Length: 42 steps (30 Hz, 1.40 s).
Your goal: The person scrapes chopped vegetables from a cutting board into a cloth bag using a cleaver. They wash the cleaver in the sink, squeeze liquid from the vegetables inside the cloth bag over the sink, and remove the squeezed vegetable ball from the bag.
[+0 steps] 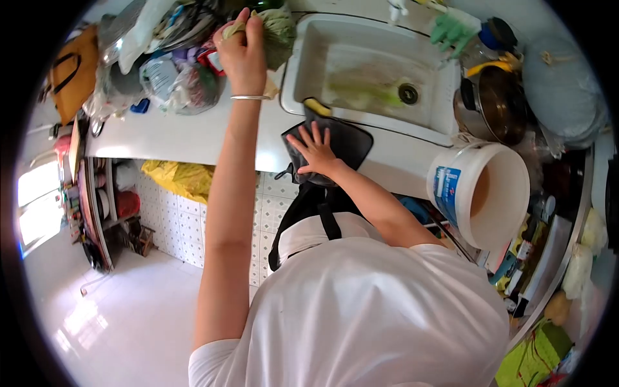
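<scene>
My left hand (pixel 242 55) is raised over the cluttered back of the counter, its fingers closed around something pale yellow-green that I cannot identify. Right beside it sits a greenish leafy-looking bundle (pixel 278 37), partly hidden by the hand. My right hand (pixel 314 152) lies with fingers spread on a dark grey, cloth-like piece (pixel 354 142) at the counter's front edge. A small yellow piece (pixel 316 107) shows at the top of that dark piece. Behind it is a white sink (pixel 293 84) with greenish, wet residue near the drain.
On the right, a white bucket (pixel 445 213) holding brownish contents stands tilted in view, near a metal pot (pixel 469 113). A green glove (pixel 451 31) hangs by the sink's back corner. Plastic bags (pixel 193 87) crowd the counter's left. Below hangs a yellow bag (pixel 177 180).
</scene>
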### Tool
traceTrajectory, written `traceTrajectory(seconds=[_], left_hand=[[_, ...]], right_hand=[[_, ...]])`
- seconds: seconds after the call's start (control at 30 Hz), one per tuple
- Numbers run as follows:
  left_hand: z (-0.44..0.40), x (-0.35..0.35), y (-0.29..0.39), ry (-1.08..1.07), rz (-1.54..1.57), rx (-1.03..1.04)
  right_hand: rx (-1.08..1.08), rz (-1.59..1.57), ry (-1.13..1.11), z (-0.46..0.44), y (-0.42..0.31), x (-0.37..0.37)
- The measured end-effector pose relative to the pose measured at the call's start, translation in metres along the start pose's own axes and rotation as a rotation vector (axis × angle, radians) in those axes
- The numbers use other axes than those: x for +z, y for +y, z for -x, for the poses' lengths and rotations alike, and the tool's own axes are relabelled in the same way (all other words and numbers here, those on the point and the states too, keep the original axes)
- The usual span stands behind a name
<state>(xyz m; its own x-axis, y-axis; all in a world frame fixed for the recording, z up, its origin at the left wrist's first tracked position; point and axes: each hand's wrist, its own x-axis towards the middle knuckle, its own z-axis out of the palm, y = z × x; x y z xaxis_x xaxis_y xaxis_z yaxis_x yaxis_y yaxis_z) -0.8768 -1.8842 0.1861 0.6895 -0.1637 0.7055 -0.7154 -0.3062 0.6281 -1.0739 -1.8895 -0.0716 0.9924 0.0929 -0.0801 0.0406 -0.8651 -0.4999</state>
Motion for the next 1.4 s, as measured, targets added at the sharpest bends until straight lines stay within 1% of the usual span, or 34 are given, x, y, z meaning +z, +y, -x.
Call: traceTrajectory(seconds=[0.03, 0.07, 0.1, 0.13, 0.17, 0.2, 0.23, 0.27, 0.33, 0.4, 0.43, 0.5, 0.53, 0.57, 0.6, 0.63, 0.67, 0.7, 0.73, 0.8, 0.83, 0.87, 0.93, 1.0, 1.07, 1.13, 1.17, 1.2, 1.3, 1.33, 1.37, 1.4], left_hand=[[0.002, 0.0, -0.021, 0.024, -0.037, 0.071], [0.01, -0.012, -0.035, -0.214, -0.236, -0.112], [0.024, -0.019, -0.057, -0.33, -0.217, -0.169], [0.051, -0.026, -0.068, -0.147, -0.238, -0.119], [0.066, -0.041, -0.075, -0.122, -0.242, -0.171], [0.077, -0.064, -0.083, -0.056, -0.322, -0.164], [0.088, -0.089, -0.092, -0.003, -0.282, -0.25], [0.094, -0.121, -0.096, 0.035, -0.315, -0.259], [0.114, -0.193, -0.099, 0.215, 0.312, -1.118], [0.142, -0.263, -0.103, 0.411, 0.592, -1.08], [0.159, -0.301, -0.1, 0.443, 0.69, -1.08], [0.203, -0.376, -0.11, 0.558, 0.893, -1.042], [0.229, -0.413, -0.113, 0.625, 0.895, -1.074], [0.257, -0.45, -0.119, 0.632, 1.037, -1.058], [0.277, -0.486, -0.113, 0.653, 1.152, -1.098], [0.288, -0.515, -0.099, 0.767, 1.154, -1.197], [0.316, -0.545, -0.104, 0.801, 1.113, -1.163], [0.334, -0.572, -0.1, 0.859, 1.139, -1.206], [0.354, -0.598, -0.1, 0.85, 1.182, -1.181], [0.397, -0.648, -0.105, 0.919, 1.227, -1.165], [0.406, -0.667, -0.1, 0.992, 1.157, -1.194], [0.406, -0.679, -0.097, 0.99, 1.161, -1.207], [0.408, -0.707, -0.093, 1.139, 1.07, -1.141], [0.414, -0.73, -0.105, 1.207, 1.077, -1.101], [0.418, -0.745, -0.12, 1.149, 1.128, -1.077], [0.412, -0.753, -0.136, 1.189, 1.113, -1.071], [0.405, -0.759, -0.146, 1.166, 1.155, -1.071], [0.398, -0.767, -0.159, 1.143, 1.197, -1.073], [0.378, -0.8, -0.204, 1.192, 1.242, -1.075], [0.369, -0.807, -0.223, 1.206, 1.273, -1.078], [0.357, -0.816, -0.241, 1.154, 1.284, -1.063], [0.341, -0.825, -0.26, 1.181, 1.274, -1.052]], right_hand=[[-0.104, 0.022, 0.025, -0.008, -0.004, 0.005], [-0.142, 0.026, 0.025, -0.01, -0.009, 0.001], [-0.063, 0.12, 0.056, -0.002, -0.011, -0.007], [0.015, 0.218, 0.089, 0.011, -0.008, -0.016], [0.098, 0.206, 0.117, 0.029, 0.0, -0.024], [0.178, 0.187, 0.143, 0.049, 0.005, -0.03], [0.226, 0.209, 0.164, 0.073, 0.017, -0.031], [0.298, 0.241, 0.165, 0.095, 0.024, -0.03], [0.446, 0.237, 0.144, 0.128, 0.041, -0.018], [0.603, 0.145, 0.134, 0.124, 0.034, -0.003], [0.673, 0.152, 0.078, 0.109, 0.02, 0.001], [0.642, 0.172, 0.102, 0.067, -0.009, 0.021], [0.64, 0.177, 0.121, 0.045, -0.026, 0.03], [0.611, 0.222, 0.106, 0.018, -0.046, 0.036], [0.574, 0.261, 0.079, -0.01, -0.071, 0.033], [0.563, 0.203, 0.1, -0.039, -0.085, 0.041], [0.6, 0.142, 0.099, -0.07, -0.094, 0.051], [0.622, 0.078, 0.065, -0.102, -0.101, 0.056], [0.647, 0.052, 0.009, -0.13, -0.116, 0.055], [0.638, 0.054, -0.085, -0.174, -0.15, 0.057], [0.616, 0.071, -0.12, -0.193, -0.166, 0.065], [0.573, 0.071, -0.162, -0.206, -0.185, 0.07], [0.459, 0.072, -0.21, -0.228, -0.221, 0.089], [0.424, 0.104, -0.245, -0.252, -0.257, 0.106], [0.432, 0.123, -0.238, -0.275, -0.281, 0.125], [0.471, 0.106, -0.201, -0.294, -0.301, 0.132], [0.487, 0.129, -0.185, -0.305, -0.311, 0.138], [0.504, 0.153, -0.17, -0.318, -0.321, 0.144], [0.467, 0.233, -0.158, -0.363, -0.357, 0.164], [0.464, 0.213, -0.156, -0.379, -0.371, 0.168], [0.464, 0.214, -0.136, -0.399, -0.386, 0.174], [0.461, 0.217, -0.13, -0.422, -0.396, 0.184]])
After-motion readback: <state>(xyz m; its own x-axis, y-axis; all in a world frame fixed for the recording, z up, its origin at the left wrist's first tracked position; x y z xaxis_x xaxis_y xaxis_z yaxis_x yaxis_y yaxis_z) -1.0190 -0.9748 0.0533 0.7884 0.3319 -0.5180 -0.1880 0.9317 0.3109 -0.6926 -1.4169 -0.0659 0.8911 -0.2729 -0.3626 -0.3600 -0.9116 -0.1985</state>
